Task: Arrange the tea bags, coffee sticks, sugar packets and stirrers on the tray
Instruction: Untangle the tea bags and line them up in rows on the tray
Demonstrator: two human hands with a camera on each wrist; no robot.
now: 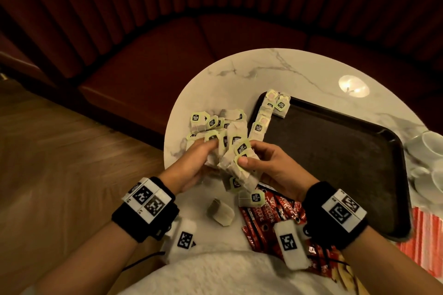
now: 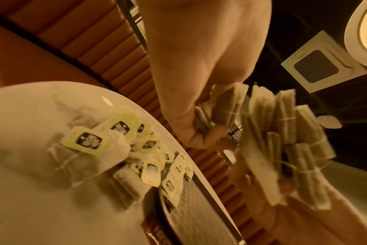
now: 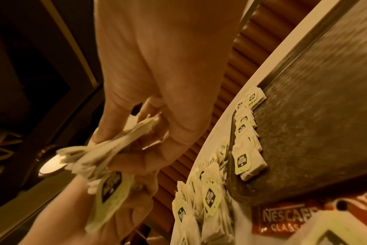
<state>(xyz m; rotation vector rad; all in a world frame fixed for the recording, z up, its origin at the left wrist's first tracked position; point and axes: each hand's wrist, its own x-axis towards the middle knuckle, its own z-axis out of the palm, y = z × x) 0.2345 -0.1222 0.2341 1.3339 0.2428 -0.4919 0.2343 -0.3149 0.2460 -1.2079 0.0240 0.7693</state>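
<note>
Both hands are up over the round white marble table [image 1: 215, 79], just left of the dark rectangular plastic tray [image 1: 335, 163], sharing one fat bundle of pale paper tea bags with green tags [image 1: 236, 165]. The left hand [image 1: 191, 165] has its fingers curled round the bundle's left side; the right hand [image 1: 271, 163] pinches the other side, thumb pressed on a tag.

Only a short row of tea bags [image 1: 260, 124] lies along the tray's left edge, with a few more at its far left corner. A loose heap of them [image 1: 215, 124] sits on the marble left of the tray. The red coffee sticks [image 1: 271, 213] lie at the tray's near left corner, half under the right wrist. The red-and-white striped packets [image 1: 424, 235] sit off the tray's near right side.

The risk is the strings. They look tangled, so pulling one bag free could drag others out and scatter them, perhaps off the table's edge nearby. A loose pinch could drop the lot onto the tidy row. White cups [image 1: 429, 148] stand just right of the tray; a wide reach could knock them.
</note>
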